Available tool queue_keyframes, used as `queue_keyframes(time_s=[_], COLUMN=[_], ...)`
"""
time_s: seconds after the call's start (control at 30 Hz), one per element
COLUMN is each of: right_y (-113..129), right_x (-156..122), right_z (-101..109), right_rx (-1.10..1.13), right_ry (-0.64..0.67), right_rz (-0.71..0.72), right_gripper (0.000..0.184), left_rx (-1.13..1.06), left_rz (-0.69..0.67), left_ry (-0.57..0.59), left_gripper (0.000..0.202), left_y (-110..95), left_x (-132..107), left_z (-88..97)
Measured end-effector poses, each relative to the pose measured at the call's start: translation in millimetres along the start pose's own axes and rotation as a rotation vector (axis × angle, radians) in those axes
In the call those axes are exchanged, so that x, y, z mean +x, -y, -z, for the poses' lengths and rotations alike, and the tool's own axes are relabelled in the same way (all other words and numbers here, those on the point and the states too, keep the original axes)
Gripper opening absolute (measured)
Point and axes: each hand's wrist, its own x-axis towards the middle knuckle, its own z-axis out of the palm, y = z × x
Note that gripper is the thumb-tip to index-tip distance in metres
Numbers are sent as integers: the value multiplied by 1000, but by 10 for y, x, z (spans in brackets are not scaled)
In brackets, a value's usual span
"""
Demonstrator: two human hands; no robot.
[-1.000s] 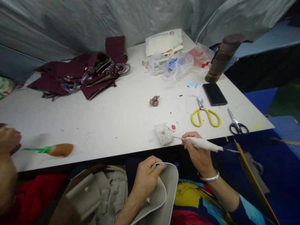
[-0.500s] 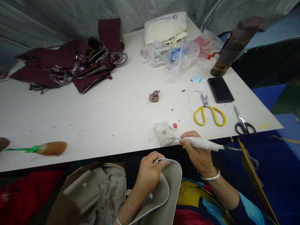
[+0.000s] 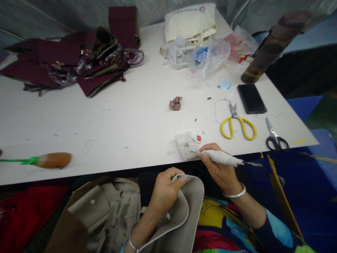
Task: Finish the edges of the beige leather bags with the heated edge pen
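Observation:
My left hand [image 3: 165,191] is closed on the curved edge of a beige leather bag piece [image 3: 184,214], pinching it near a small metal ring over my lap. My right hand [image 3: 219,168] grips a white-wrapped pointed tool [image 3: 223,159]. Its metal tip rests in a small white lump of paste [image 3: 185,146] at the white table's [image 3: 126,123] front edge. A silver bangle circles each wrist.
Yellow scissors [image 3: 238,123], black scissors [image 3: 275,137], a black phone [image 3: 252,98] and a brown bottle [image 3: 271,45] lie at the right. Maroon bag pieces [image 3: 71,59] are heaped at the back left, plastic bags [image 3: 205,56] behind. A wooden-handled tool [image 3: 44,160] lies at the left. A box of beige parts [image 3: 105,214] sits below.
The tool's tip has moved left into the white lump. Another person's hand at the far left has gone out of view. The view has tilted down a little.

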Motion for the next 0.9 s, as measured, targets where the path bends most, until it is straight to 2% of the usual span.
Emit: queue_keyframes(time_s=[0.17,0.3,0.53,0.67,0.9], right_y=[17,11,-49,-27,7], right_x=[-17,-79,-266,-310,-335], right_z=[-11,49,55,9,12], right_rx=[-50,-5,351,377,264], right_ry=[9,-41,240,247,260], right_rz=[-3,-38,-221,-210,-185], right_gripper=[20,24,29,27,20], left_rx=[-12,-5,-11,-18,-2], left_rz=[8,15,5,0,1], left_ry=[-2,4,49,50,61], left_gripper=[12,12,11,13,12], left_y=[17,25,-4,-12,-3], left_x=[-9,-25,-45,-48,-59], left_z=[30,34,8,-14,-23])
